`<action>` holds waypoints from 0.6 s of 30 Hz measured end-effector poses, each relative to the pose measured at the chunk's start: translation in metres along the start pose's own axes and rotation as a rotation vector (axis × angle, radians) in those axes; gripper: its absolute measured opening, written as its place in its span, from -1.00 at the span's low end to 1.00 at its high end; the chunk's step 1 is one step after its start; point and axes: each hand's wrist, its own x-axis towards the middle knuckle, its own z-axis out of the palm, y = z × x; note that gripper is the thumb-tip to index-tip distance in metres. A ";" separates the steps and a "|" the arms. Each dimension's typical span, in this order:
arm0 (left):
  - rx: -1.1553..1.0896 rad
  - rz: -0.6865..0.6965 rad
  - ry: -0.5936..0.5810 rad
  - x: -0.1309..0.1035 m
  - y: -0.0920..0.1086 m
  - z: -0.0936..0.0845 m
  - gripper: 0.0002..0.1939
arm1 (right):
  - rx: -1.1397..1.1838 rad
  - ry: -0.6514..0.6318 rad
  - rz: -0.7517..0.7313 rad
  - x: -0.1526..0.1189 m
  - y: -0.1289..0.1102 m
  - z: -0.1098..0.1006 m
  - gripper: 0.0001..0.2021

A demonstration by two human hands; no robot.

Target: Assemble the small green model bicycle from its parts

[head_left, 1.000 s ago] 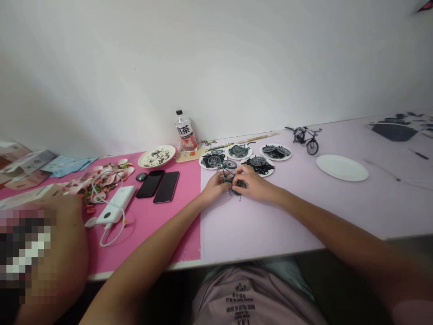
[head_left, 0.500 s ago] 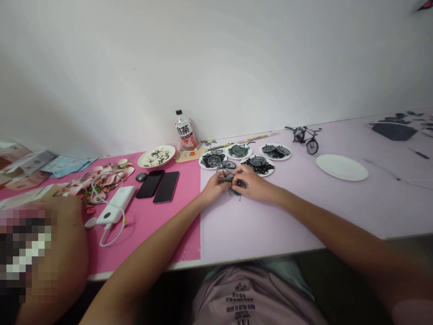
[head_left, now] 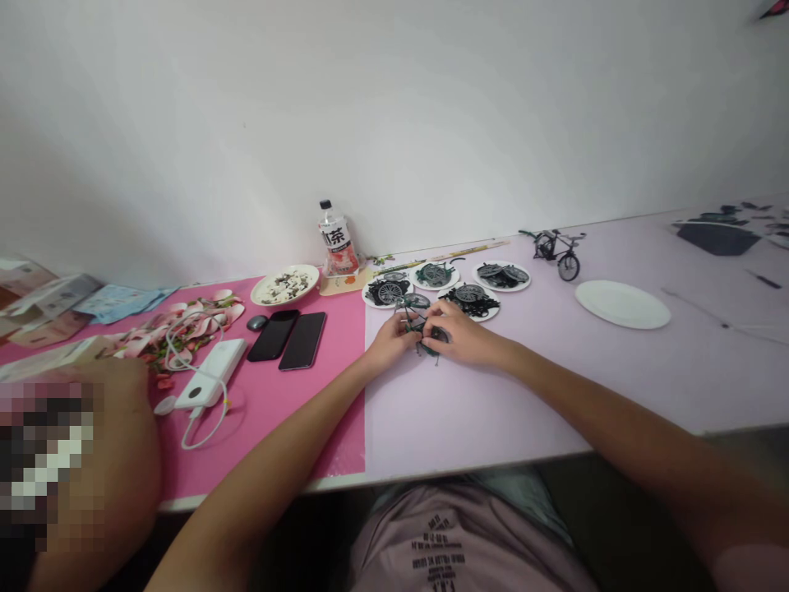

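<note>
Between my two hands is a small dark green and black model bicycle (head_left: 434,334), partly hidden by my fingers. My left hand (head_left: 392,340) is closed on its left side, thumb and fingertips pinching the frame. From the right, my right hand (head_left: 454,330) grips it near a wheel, fingers bent. Just beyond stand small white plates heaped with black and green bicycle parts: a left plate (head_left: 388,291), a middle one (head_left: 436,275), a right one (head_left: 502,276) and a near one (head_left: 477,302), partly behind my right hand.
Another model bicycle (head_left: 560,253) stands at the back right, near a bare white plate (head_left: 622,305). To the left are two phones (head_left: 302,341), a power bank (head_left: 213,374) with a cable, pink petals (head_left: 185,325), a drink bottle (head_left: 339,240) and another person's arm (head_left: 126,444).
Both hands keep their hold on the model bicycle in nearly the same place. No clear movement shows.
</note>
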 end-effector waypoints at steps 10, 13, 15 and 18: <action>0.000 0.009 0.000 0.000 0.000 0.001 -0.58 | 0.004 -0.010 0.008 0.000 0.001 -0.001 -0.91; 0.004 0.005 -0.002 0.000 0.001 0.002 -0.59 | -0.002 -0.014 0.005 0.000 0.000 -0.001 -0.91; 0.008 0.003 -0.002 0.000 0.001 0.002 -0.59 | -0.003 -0.012 0.003 0.000 -0.001 -0.001 -0.91; 0.011 0.003 0.001 0.000 0.001 0.002 -0.58 | 0.004 -0.005 0.009 0.000 -0.002 -0.002 -0.92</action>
